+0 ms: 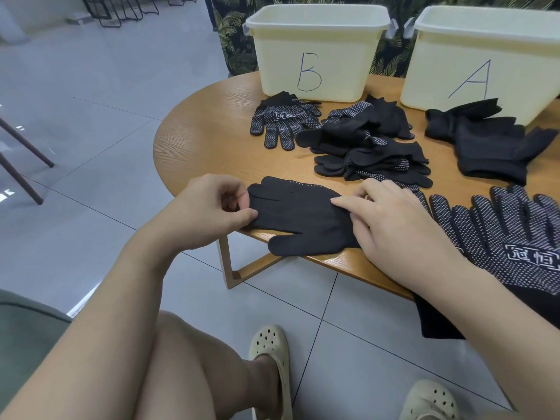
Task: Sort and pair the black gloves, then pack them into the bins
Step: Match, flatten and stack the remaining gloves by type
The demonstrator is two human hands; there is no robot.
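Glove [298, 215] lies flat at the round table's [200, 131] near edge, long axis running left to right, directly between my hands. My left hand [212, 207] pinches its fingertip end; my right hand [391, 225] rests on the cuff end, forefinger straight. The cuff hides beneath my right palm, as do any dots underneath.

Glove heap [368, 147] before bins [315, 53]

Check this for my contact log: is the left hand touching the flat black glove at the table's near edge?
Touching. The head view shows the left hand pinching the flat black glove at its fingertip end.
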